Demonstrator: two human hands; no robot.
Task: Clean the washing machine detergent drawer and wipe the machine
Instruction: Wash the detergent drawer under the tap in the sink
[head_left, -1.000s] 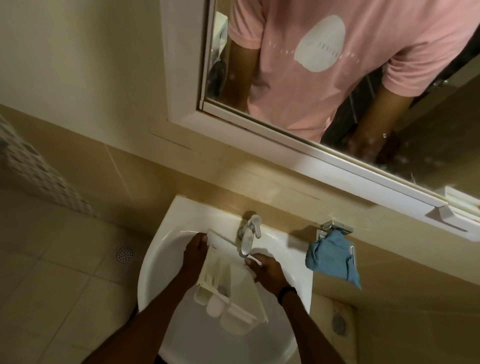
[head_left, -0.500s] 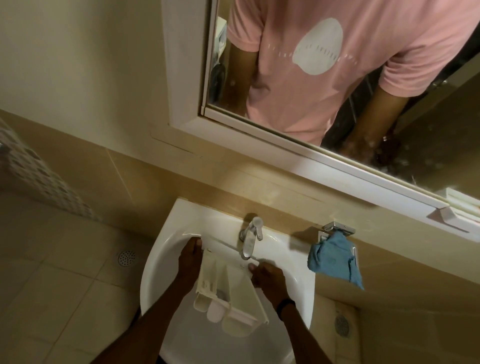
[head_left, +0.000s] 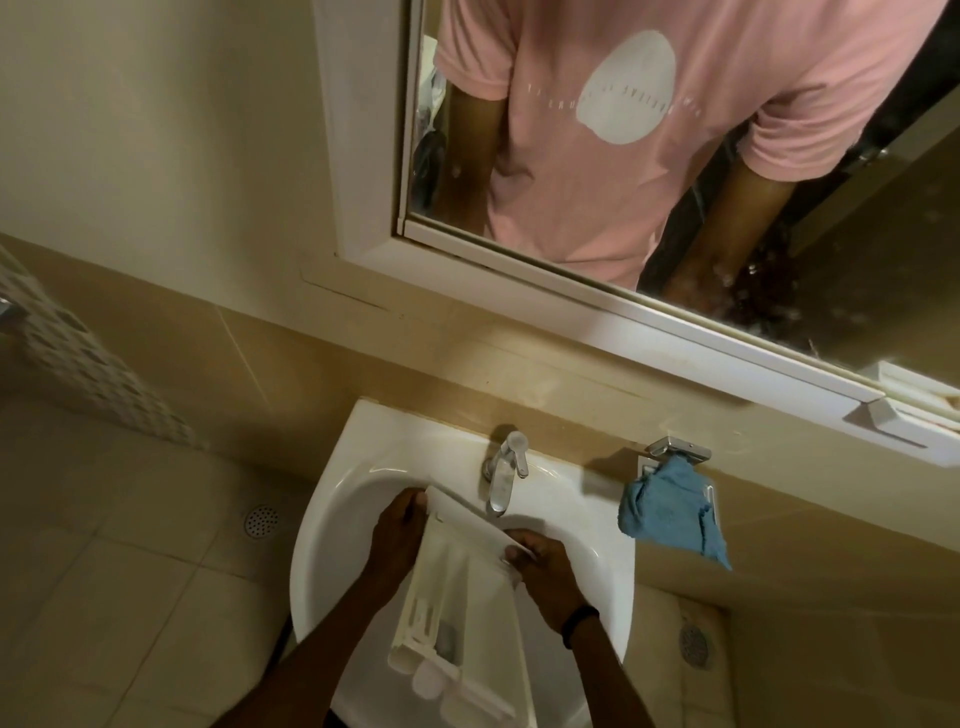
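You are easing the off-white plastic detergent drawer (head_left: 462, 587) slightly nearer within the white ceramic basin (head_left: 332, 519). Its far panel is now sitting just under the chrome tap (head_left: 501, 478), and no water is showing, so rinsing is probably next. Your left hand (head_left: 397, 535) is gripping the far-left corner and your right hand (head_left: 548, 577) is pinching the far-right one, fingers curled on both. The crumpled blue cloth (head_left: 670, 512) is hanging at right.

You're working in dim, warm yellow light. Your left hand (head_left: 397, 535) and right hand (head_left: 545, 574) grip the drawer (head_left: 467, 587), and just left of that grip the sink (head_left: 332, 519) glares softly. Beyond it, tap (head_left: 501, 478) and cloth (head_left: 670, 509) throw soft shadows leftward onto the wall (head_left: 415, 374). Straight lines bow at the edges; the mirror (head_left: 857, 260) overhead looks speckled and hazy.
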